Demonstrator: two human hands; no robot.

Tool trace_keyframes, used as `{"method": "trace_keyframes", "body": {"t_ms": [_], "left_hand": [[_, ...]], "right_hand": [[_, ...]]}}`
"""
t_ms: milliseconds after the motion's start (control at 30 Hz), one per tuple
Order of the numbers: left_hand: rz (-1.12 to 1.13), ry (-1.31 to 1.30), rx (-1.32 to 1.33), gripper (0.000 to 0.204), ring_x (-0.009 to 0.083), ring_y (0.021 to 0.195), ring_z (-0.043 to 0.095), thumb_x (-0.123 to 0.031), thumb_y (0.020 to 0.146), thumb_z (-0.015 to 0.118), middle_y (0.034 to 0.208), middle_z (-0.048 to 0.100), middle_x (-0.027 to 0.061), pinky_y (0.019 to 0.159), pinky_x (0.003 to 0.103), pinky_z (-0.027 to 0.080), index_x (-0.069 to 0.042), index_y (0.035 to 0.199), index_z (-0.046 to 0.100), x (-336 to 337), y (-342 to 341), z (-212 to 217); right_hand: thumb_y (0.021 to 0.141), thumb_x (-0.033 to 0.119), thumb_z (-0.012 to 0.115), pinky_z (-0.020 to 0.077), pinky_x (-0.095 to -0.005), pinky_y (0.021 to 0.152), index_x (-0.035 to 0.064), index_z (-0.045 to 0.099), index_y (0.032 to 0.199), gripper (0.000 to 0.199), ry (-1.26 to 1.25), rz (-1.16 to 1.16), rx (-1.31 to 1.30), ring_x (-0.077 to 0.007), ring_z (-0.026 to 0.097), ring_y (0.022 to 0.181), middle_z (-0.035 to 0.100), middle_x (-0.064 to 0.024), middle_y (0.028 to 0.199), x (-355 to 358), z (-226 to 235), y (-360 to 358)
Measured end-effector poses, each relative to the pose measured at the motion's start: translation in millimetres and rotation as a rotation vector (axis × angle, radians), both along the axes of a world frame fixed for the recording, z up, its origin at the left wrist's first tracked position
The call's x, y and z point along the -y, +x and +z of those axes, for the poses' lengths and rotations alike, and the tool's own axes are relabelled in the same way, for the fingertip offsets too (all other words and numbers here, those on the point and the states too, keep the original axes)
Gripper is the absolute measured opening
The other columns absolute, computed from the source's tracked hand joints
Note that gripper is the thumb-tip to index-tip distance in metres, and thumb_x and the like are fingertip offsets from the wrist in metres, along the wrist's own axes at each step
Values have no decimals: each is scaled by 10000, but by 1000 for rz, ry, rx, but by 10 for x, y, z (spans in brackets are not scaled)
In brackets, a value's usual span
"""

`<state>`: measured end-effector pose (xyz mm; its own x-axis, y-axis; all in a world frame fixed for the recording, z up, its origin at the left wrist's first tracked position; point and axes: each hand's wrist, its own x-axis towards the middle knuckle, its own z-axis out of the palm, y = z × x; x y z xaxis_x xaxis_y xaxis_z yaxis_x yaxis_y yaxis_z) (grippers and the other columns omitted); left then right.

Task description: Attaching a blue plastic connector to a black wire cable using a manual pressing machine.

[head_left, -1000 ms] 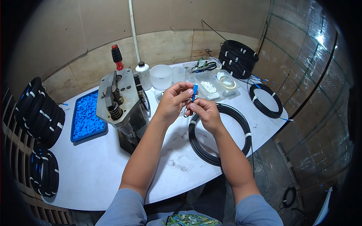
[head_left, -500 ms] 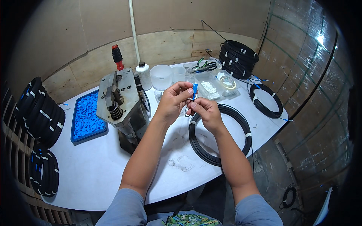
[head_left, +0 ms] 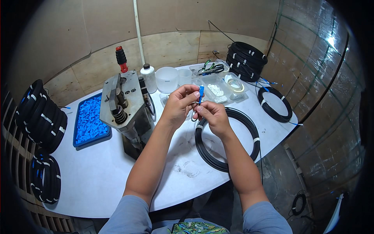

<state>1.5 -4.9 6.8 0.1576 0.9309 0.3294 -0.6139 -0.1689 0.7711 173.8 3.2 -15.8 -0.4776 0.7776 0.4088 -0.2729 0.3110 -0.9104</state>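
Both hands raised together over the white table [head_left: 117, 175], fingertips meeting. Left hand [head_left: 180, 104] closed in a pinch on a small blue connector [head_left: 201, 93], thumb and forefinger at its lower end; connector stands near upright, long axis vertical, sticking up above the fingers. Right hand [head_left: 212, 117] just below and to the right, closed, fingers pinched on the thin black cable end under the connector; exact contact point hidden by the fingers. So the connector sits above the right hand and at the left hand's fingertips, left hand nearer to it. Cable runs down to the black cable coil [head_left: 228, 138] lying flat on the table under the right forearm. Left of the hands: metal press tool [head_left: 122, 103] with red-topped handle, then a blue tray of blue parts [head_left: 89, 121]. Behind: white bottle [head_left: 148, 78], clear plastic boxes [head_left: 218, 87], more black coils [head_left: 247, 58] at the far edge.
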Motion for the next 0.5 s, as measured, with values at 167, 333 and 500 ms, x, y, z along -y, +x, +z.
{"method": "trace_keyframes", "body": {"t_ms": [167,333,500], "left_hand": [[-24,2,-13,180,140,884,649,-94,976,702,1017,688,72,740,288,531,-27,1137,653,6,-2,6],[10,-3,2,141,172,873,667,-77,979,678,1007,702,69,723,315,545,-51,1115,651,-45,-12,-42],[-10,-9,-2,141,166,877,667,-72,977,676,1009,704,70,728,316,545,-51,1115,650,-24,4,-23]], "right_hand": [[1022,171,647,492,-258,697,-9,737,1032,202,3,0,1,-97,617,754,722,-63,824,8,15,5],[1023,173,647,489,-257,696,-6,739,1027,202,-19,2,-4,-95,615,754,722,-62,826,28,25,-16],[1023,174,647,487,-255,693,-2,739,1030,199,-1,-3,8,-93,618,758,724,-61,838,0,13,11]]}}
